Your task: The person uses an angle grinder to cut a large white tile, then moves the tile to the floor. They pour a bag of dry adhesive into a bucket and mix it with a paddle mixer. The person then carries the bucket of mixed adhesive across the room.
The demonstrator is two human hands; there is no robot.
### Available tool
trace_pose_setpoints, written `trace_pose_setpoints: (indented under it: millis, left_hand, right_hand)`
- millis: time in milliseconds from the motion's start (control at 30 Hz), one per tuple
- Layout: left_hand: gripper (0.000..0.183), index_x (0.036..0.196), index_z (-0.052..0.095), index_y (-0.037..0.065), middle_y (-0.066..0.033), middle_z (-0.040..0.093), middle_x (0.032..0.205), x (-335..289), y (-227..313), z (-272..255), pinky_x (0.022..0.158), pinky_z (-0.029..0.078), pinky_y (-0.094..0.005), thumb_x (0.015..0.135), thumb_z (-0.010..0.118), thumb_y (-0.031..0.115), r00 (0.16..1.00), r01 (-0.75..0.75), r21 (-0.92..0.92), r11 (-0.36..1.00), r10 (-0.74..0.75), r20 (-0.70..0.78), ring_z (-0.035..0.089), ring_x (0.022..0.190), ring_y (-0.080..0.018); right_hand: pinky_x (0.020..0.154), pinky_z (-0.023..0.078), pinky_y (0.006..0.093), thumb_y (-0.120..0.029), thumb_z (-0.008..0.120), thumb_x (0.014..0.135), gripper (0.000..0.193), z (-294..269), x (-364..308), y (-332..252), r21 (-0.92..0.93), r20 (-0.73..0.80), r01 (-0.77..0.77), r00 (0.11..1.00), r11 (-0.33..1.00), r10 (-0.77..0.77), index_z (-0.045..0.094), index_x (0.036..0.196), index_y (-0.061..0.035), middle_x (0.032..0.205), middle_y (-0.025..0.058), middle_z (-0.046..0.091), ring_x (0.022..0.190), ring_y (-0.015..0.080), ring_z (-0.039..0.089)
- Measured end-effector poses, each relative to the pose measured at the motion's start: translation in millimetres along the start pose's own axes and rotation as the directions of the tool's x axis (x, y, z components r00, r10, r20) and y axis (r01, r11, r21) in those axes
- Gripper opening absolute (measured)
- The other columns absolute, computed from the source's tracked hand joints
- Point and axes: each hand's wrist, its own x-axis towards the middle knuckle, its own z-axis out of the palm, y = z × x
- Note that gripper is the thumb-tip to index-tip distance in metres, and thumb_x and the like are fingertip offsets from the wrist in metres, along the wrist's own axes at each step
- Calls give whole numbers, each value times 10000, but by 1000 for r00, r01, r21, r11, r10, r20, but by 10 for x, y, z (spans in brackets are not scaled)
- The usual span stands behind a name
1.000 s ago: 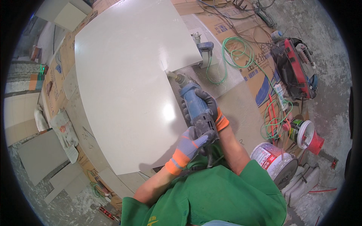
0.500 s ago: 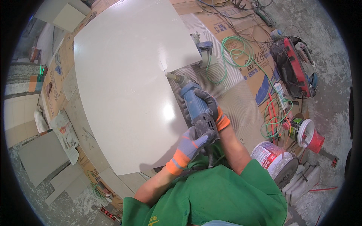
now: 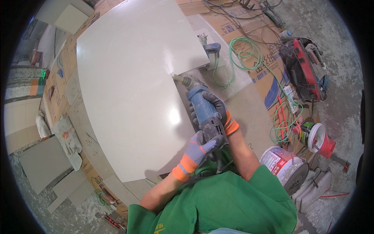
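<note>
Both gloved hands hold a blue and black angle grinder (image 3: 205, 108) fitted with a pale cylindrical bit (image 3: 177, 77). My right hand (image 3: 216, 106), in a grey glove with an orange cuff, wraps the blue body. Around the black rear end closes my left hand (image 3: 197, 149), in a purple-grey and orange glove. A large glossy white tile (image 3: 128, 89) lies beneath, with a corner cut out on its right side. The bit is at the inner corner of that cutout; whether it touches the edge I cannot tell. A short cord hangs from the grinder's rear.
Another blue power tool (image 3: 212, 48) stands by the tile's right edge, near a coiled green cord (image 3: 246, 52). At right lie a black and red tool bag (image 3: 304, 70), a white bucket (image 3: 283, 165) and a smaller tub (image 3: 315, 137). Cardboard (image 3: 259, 66) covers the surface.
The grinder and both hands have shifted very slightly to the right. My grip on it looks the same.
</note>
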Motion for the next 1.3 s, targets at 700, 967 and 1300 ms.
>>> trace_pose_setpoints:
  millis: [700,967,1300]
  left_hand:
    - [397,1039,492,-9,-58,592,891,1,-46,52,474,489,-248,776,683,219,999,-19,47,999,18,26,584,718,-122]
    - [386,1025,500,-16,-61,593,873,10,-26,16,470,487,-251,779,680,220,1000,-28,44,999,28,-2,587,704,-124]
    - [395,1031,504,-20,-61,590,884,8,-72,3,477,488,-250,775,682,223,998,-58,59,997,58,3,585,708,-122]
  right_hand:
    - [662,548,412,-358,549,833,541,-98,-13,-14,75,61,0,998,997,-4,406,1126,72,921,170,563,752,266,615]
    - [663,539,405,-354,550,831,526,-112,54,1,143,92,-95,992,985,82,419,1117,67,903,165,567,745,262,605]
    - [664,537,412,-366,550,824,523,-65,5,3,168,77,-93,994,981,81,442,1095,68,905,166,573,753,262,609]
